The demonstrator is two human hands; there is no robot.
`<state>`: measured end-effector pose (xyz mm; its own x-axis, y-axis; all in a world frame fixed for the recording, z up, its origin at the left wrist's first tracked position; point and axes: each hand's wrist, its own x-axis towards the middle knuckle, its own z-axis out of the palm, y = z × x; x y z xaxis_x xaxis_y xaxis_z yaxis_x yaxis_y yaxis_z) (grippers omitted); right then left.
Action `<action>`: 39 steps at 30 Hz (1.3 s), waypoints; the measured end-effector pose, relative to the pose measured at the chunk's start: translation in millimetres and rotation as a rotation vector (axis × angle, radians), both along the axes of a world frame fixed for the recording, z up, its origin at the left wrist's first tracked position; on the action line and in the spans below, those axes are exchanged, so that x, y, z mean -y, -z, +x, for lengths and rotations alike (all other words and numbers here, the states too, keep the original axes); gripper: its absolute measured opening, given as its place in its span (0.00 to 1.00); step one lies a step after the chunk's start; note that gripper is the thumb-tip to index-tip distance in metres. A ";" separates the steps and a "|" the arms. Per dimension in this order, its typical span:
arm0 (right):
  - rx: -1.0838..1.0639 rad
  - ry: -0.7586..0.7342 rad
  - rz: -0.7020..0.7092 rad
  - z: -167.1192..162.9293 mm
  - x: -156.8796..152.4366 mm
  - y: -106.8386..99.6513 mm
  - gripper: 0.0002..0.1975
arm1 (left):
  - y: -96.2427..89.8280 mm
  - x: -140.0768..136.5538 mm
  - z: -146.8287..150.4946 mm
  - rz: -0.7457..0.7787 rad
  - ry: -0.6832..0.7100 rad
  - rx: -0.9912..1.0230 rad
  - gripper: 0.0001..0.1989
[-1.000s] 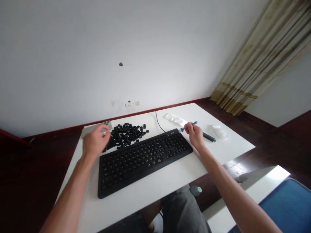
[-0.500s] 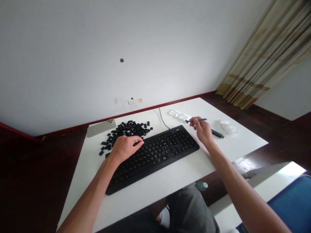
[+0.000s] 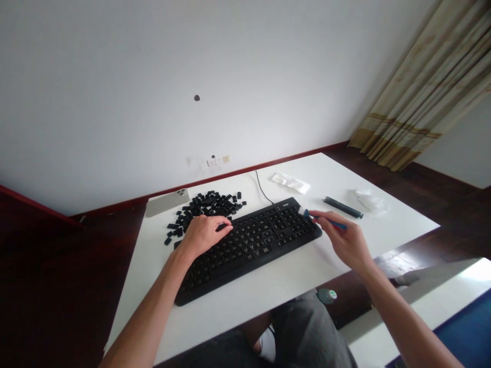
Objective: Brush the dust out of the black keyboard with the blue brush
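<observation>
A black computer keyboard (image 3: 253,245), its keycaps off, lies slantwise on the white table. My left hand (image 3: 205,232) is closed over the keyboard's far edge, gripping it; some of its fingers are hidden. In my right hand (image 3: 347,240) is a small brush (image 3: 314,213) with a blue handle and white bristles. The bristles are at the keyboard's far right corner, over the number pad; whether they touch cannot be made out. Loose black keycaps (image 3: 209,203) lie heaped just beyond my left hand.
A phone (image 3: 167,202) lies at the table's far left corner. Right of the keyboard are a dark bar-shaped object (image 3: 342,207), a clear plastic wrapper (image 3: 370,199) and a white packet (image 3: 290,182). The keyboard cable (image 3: 263,188) runs off the far edge. A bottle (image 3: 326,295) shows below the table.
My right hand has come down and nearer, turning the brush so its bristles are over the keyboard's right end. My left hand stays on the keyboard. The view has shifted slightly.
</observation>
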<state>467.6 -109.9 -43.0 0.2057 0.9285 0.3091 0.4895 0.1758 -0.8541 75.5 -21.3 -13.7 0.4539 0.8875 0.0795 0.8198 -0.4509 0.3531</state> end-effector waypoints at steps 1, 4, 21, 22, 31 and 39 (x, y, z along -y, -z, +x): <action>0.017 -0.017 -0.010 -4.3 16.8 -1.6 0.16 | -0.9 0.3 0.5 0.003 -0.002 -0.006 0.12; 0.000 -0.026 -0.019 -25.7 51.3 -7.9 0.14 | -3.7 1.9 3.1 0.001 0.009 -0.023 0.12; 0.144 -0.151 0.061 -96.0 14.7 -1.6 0.13 | 1.1 0.9 1.2 -0.003 0.049 0.035 0.13; 0.165 -0.179 0.052 -97.1 14.6 -0.8 0.13 | 0.4 1.4 1.8 -0.002 0.050 0.033 0.13; 0.224 -0.146 0.141 -96.1 6.4 -0.8 0.13 | 3.0 1.1 3.3 -0.005 0.046 0.041 0.14; 0.275 -0.053 0.195 -93.8 7.8 0.1 0.12 | 3.8 0.6 1.2 0.031 0.055 0.108 0.13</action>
<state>373.8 -117.7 -43.2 0.0433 0.8535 0.5193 0.6826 0.3542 -0.6392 76.7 -21.8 -17.5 0.4888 0.8581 0.1575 0.7516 -0.5058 0.4234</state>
